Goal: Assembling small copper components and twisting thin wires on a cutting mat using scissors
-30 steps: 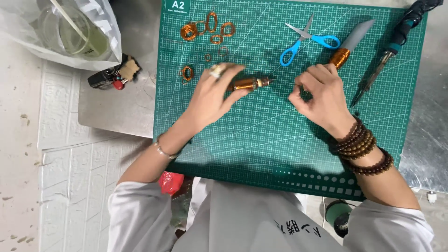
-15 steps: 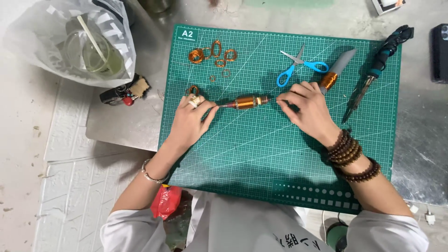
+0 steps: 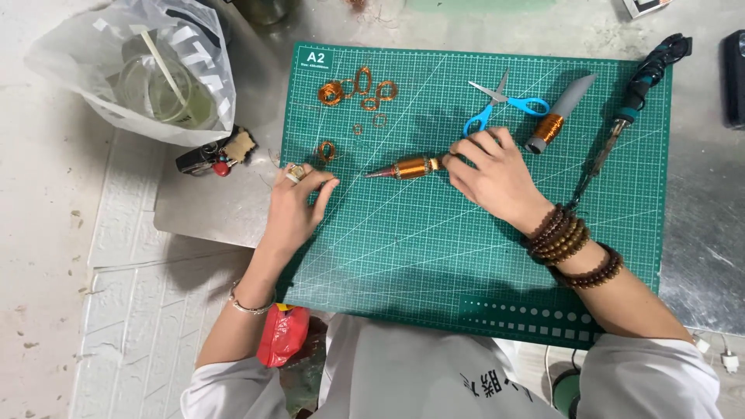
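Note:
A pointed tool wrapped in copper wire (image 3: pixel 410 167) lies across the green cutting mat (image 3: pixel 403 264). My right hand (image 3: pixel 485 172) grips its right end with the fingertips. My left hand (image 3: pixel 297 203) is at the mat's left edge, fingers pinched together, apart from the tool; whether a thin wire runs between them is too fine to tell. A small copper coil (image 3: pixel 327 150) lies just above my left hand. Both wrists wear bracelets.
Several copper wire rings (image 3: pixel 357 89) lie at the mat's top left. Blue scissors (image 3: pixel 504 109), a grey wire-wound cone (image 3: pixel 559 112) and a soldering iron (image 3: pixel 632 101) sit at the top right. A plastic bag with a cup (image 3: pixel 155 77) and keys (image 3: pixel 213 155) lie left of the mat.
My left hand has let go of the wire-wrapped tool and drawn away to the left edge of the mat. My right hand stays on the tool's right end.

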